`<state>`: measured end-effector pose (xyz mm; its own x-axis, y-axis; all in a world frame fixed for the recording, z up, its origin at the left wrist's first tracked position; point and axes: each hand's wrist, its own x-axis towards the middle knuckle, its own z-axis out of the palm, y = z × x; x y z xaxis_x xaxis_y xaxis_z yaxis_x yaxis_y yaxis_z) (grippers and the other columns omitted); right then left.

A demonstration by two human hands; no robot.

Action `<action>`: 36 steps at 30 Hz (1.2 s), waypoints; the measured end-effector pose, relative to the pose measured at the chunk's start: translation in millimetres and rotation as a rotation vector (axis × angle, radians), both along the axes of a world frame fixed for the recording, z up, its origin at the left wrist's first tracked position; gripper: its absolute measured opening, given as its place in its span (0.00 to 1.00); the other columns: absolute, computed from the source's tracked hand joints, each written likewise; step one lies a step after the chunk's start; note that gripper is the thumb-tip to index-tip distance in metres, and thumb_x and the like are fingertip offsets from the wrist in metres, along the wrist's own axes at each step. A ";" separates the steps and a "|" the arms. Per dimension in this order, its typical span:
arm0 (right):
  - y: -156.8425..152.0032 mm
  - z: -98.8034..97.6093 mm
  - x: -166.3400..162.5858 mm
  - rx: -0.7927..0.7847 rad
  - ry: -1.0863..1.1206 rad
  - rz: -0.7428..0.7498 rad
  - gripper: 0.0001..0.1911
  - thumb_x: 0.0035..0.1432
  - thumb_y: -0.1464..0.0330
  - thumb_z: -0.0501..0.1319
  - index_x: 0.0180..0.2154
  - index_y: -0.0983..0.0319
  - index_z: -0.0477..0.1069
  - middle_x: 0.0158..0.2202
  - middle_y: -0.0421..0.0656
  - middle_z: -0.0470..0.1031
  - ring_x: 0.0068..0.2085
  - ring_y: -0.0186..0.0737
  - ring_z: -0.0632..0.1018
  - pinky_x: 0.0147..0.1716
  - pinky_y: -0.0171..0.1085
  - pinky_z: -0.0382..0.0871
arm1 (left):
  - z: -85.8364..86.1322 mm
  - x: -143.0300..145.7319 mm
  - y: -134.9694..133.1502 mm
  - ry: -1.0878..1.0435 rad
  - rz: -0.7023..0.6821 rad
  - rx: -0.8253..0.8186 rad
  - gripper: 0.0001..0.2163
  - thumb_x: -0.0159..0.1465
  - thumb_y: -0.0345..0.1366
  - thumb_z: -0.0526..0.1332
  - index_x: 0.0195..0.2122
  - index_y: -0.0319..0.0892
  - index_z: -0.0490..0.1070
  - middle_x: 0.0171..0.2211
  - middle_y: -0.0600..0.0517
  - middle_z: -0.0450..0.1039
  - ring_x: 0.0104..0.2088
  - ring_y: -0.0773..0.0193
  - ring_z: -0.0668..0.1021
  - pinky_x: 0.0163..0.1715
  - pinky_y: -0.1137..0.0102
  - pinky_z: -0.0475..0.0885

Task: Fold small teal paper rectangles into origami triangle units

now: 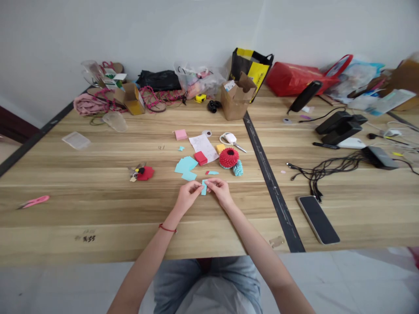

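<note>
Between my two hands, just above the wooden table, is a small light-blue paper strip (204, 187). My left hand (189, 192) pinches its left edge with thumb and fingertips. From the other side my right hand (218, 190) grips its upper right part. Just beyond the hands lies a small red and blue folded paper piece (212, 172). Loose light-blue paper sheets (186, 165) are spread to the left of it. A round red folded-paper model (228, 157) and a light-blue folded-paper piece (238, 168) stand to the right.
Behind the papers are a written sheet (203, 146), a red paper stack (200, 158), a pink paper stack (180, 134) and scissors (240, 148). Pink thread snips (33, 202) lie far left. Black cables (317, 170) and a phone (318, 219) are at right. Bags and boxes line the wall.
</note>
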<state>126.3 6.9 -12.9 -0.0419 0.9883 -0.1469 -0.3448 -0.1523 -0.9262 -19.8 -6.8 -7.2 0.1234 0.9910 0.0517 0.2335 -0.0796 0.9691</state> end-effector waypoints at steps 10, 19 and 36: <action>-0.2 0.2 0.0 -0.012 -0.028 0.004 0.13 0.38 0.60 0.70 0.26 0.62 0.76 0.16 0.37 0.71 0.19 0.31 0.69 0.22 0.33 0.64 | -2.7 -0.8 1.0 0.007 0.003 -0.017 0.10 0.57 0.42 0.61 0.28 0.39 0.71 0.26 0.52 0.74 0.26 0.67 0.74 0.29 0.74 0.69; 0.0 1.7 -0.3 -0.025 -0.006 0.008 0.13 0.37 0.61 0.70 0.26 0.62 0.75 0.16 0.37 0.72 0.19 0.31 0.69 0.22 0.32 0.64 | -3.3 -1.1 1.0 0.009 0.007 -0.014 0.10 0.57 0.41 0.61 0.29 0.39 0.71 0.27 0.51 0.74 0.27 0.67 0.74 0.29 0.74 0.69; 0.3 -1.4 -1.5 0.047 -0.095 -0.011 0.14 0.39 0.58 0.69 0.25 0.62 0.73 0.15 0.36 0.69 0.17 0.30 0.68 0.19 0.32 0.61 | 0.0 -0.1 -0.3 0.036 -0.009 -0.020 0.10 0.58 0.42 0.61 0.29 0.39 0.72 0.26 0.51 0.75 0.26 0.66 0.75 0.28 0.74 0.69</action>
